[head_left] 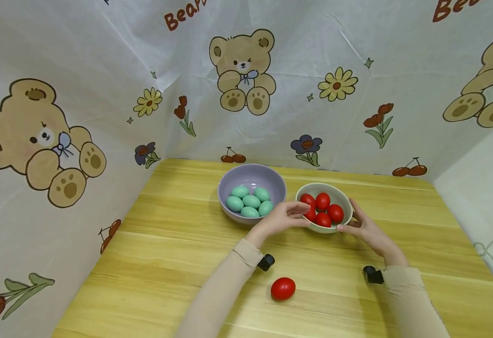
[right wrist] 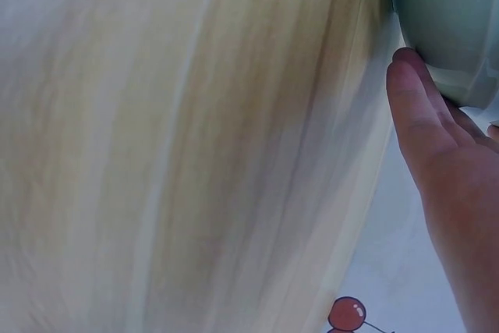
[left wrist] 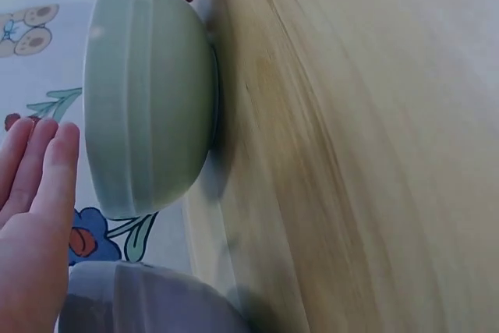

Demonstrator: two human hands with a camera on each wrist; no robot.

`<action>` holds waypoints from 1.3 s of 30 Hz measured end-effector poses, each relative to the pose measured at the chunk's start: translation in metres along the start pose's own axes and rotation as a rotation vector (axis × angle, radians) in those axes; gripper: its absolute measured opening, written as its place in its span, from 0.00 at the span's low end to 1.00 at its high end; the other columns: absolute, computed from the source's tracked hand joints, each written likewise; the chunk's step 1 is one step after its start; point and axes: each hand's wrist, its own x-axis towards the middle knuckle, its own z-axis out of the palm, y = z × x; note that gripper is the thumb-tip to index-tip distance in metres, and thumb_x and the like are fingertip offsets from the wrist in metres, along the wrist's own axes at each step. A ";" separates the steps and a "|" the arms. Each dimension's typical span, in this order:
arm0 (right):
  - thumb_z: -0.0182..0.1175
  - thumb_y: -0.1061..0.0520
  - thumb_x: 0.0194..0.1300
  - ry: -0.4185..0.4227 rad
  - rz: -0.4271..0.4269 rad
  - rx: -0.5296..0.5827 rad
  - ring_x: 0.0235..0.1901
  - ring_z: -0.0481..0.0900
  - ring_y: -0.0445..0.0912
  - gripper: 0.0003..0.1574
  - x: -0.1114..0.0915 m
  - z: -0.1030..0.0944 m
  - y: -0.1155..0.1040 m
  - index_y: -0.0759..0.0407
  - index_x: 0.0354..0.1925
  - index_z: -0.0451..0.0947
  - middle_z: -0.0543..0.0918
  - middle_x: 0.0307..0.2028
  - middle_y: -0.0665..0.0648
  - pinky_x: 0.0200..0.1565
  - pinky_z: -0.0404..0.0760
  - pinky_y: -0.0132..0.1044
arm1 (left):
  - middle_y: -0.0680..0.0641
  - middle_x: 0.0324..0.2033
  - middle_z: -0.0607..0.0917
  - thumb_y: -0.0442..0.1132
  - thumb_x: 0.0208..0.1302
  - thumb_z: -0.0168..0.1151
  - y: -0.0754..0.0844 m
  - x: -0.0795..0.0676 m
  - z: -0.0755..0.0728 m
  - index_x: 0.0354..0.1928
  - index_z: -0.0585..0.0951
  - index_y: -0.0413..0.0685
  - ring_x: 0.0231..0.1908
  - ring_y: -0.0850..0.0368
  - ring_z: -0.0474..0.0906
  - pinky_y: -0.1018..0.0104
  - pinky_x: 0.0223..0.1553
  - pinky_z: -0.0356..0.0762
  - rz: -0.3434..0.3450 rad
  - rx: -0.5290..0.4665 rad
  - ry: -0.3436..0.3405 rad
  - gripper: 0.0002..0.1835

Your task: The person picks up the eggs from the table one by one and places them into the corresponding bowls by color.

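Note:
A pale green bowl point(head_left: 323, 230) holds several red eggs point(head_left: 322, 201). My left hand point(head_left: 277, 218) is at its left side, fingers extended near the rim; in the left wrist view the fingers point(left wrist: 51, 165) show straight, with nothing held. At the bowl's right side is my right hand point(head_left: 370, 232), thumb by the front rim and fingers farther back. In the right wrist view its straight fingers point(right wrist: 421, 107) lie against the bowl's outer wall point(right wrist: 456, 29). One more red egg point(head_left: 283, 288) lies on the table between my forearms.
A purple bowl point(head_left: 225, 183) with several mint-green eggs point(head_left: 251, 201) stands left of the pale green bowl, close behind my left hand. The wooden table point(head_left: 166, 244) meets a white cloth point(head_left: 271, 136) with bear prints at the back and sides.

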 end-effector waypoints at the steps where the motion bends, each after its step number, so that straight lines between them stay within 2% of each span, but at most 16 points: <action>1: 0.60 0.58 0.63 0.000 0.000 0.002 0.60 0.58 0.68 0.59 0.000 0.000 0.000 0.53 0.72 0.26 0.40 0.69 0.68 0.54 0.68 0.48 | 0.39 0.55 0.75 0.32 0.57 0.66 0.001 -0.004 -0.001 0.58 0.72 0.34 0.56 0.53 0.71 0.66 0.57 0.67 -0.004 0.002 -0.007 0.26; 4: 0.60 0.58 0.63 0.000 -0.003 0.005 0.60 0.59 0.67 0.59 0.000 -0.001 0.001 0.53 0.72 0.26 0.40 0.69 0.68 0.53 0.70 0.42 | 0.41 0.54 0.76 0.33 0.56 0.66 0.001 -0.014 -0.004 0.57 0.73 0.35 0.55 0.55 0.72 0.69 0.56 0.68 -0.014 0.033 -0.036 0.26; 7: 0.60 0.58 0.63 0.002 -0.002 0.008 0.60 0.58 0.67 0.59 0.001 -0.002 0.001 0.53 0.72 0.26 0.40 0.69 0.68 0.51 0.71 0.37 | 0.43 0.53 0.77 0.34 0.56 0.67 -0.002 -0.025 -0.007 0.57 0.73 0.36 0.54 0.57 0.72 0.72 0.55 0.68 -0.026 0.085 -0.100 0.26; 11: 0.60 0.57 0.63 0.002 0.003 0.003 0.61 0.58 0.67 0.60 0.001 -0.002 0.001 0.53 0.72 0.26 0.40 0.69 0.69 0.52 0.70 0.40 | 0.41 0.55 0.76 0.36 0.57 0.66 -0.005 -0.043 -0.009 0.58 0.72 0.36 0.54 0.62 0.72 0.74 0.55 0.66 -0.028 0.137 -0.212 0.27; 15: 0.60 0.57 0.63 0.002 -0.003 -0.005 0.61 0.58 0.67 0.60 0.001 -0.002 -0.001 0.53 0.72 0.26 0.40 0.69 0.69 0.54 0.69 0.44 | 0.41 0.56 0.75 0.37 0.57 0.66 -0.005 -0.062 -0.011 0.59 0.71 0.38 0.54 0.65 0.70 0.74 0.56 0.65 -0.039 0.154 -0.274 0.28; 20: 0.60 0.57 0.63 0.003 -0.003 -0.017 0.61 0.58 0.68 0.60 0.001 -0.002 -0.003 0.52 0.72 0.26 0.41 0.69 0.69 0.54 0.67 0.49 | 0.45 0.56 0.75 0.37 0.56 0.67 -0.008 -0.080 -0.012 0.59 0.72 0.40 0.54 0.66 0.70 0.74 0.56 0.65 -0.060 0.165 -0.310 0.28; 24: 0.60 0.57 0.63 -0.004 -0.001 -0.017 0.60 0.58 0.67 0.60 0.000 -0.002 -0.004 0.51 0.72 0.25 0.40 0.69 0.69 0.55 0.67 0.50 | 0.47 0.55 0.76 0.38 0.56 0.68 -0.012 -0.093 -0.006 0.58 0.72 0.39 0.54 0.67 0.70 0.74 0.56 0.65 -0.055 0.187 -0.331 0.28; 28: 0.60 0.57 0.63 -0.005 -0.004 -0.017 0.59 0.61 0.66 0.59 -0.001 -0.002 -0.003 0.50 0.72 0.26 0.41 0.69 0.68 0.53 0.70 0.43 | 0.53 0.53 0.77 0.41 0.56 0.68 -0.014 -0.104 0.005 0.58 0.73 0.42 0.53 0.68 0.70 0.75 0.56 0.65 -0.051 0.270 -0.371 0.28; 31: 0.60 0.57 0.63 -0.008 -0.004 -0.012 0.59 0.62 0.65 0.59 -0.001 -0.001 -0.002 0.49 0.72 0.26 0.40 0.69 0.67 0.52 0.70 0.41 | 0.58 0.51 0.77 0.44 0.55 0.68 -0.015 -0.110 0.011 0.57 0.74 0.46 0.52 0.70 0.70 0.77 0.54 0.65 -0.052 0.372 -0.398 0.27; 35: 0.60 0.57 0.63 -0.009 -0.002 -0.009 0.59 0.62 0.65 0.59 0.000 -0.001 0.000 0.48 0.72 0.26 0.41 0.69 0.68 0.53 0.70 0.44 | 0.63 0.50 0.76 0.46 0.54 0.69 -0.019 -0.116 0.015 0.57 0.74 0.52 0.49 0.72 0.70 0.78 0.51 0.67 -0.067 0.464 -0.414 0.28; 39: 0.60 0.58 0.63 -0.005 -0.003 -0.002 0.60 0.60 0.66 0.59 0.000 -0.001 0.002 0.49 0.72 0.25 0.41 0.69 0.69 0.54 0.67 0.52 | 0.63 0.51 0.75 0.45 0.53 0.70 -0.021 -0.119 0.015 0.58 0.74 0.53 0.48 0.72 0.69 0.77 0.50 0.68 -0.071 0.477 -0.421 0.29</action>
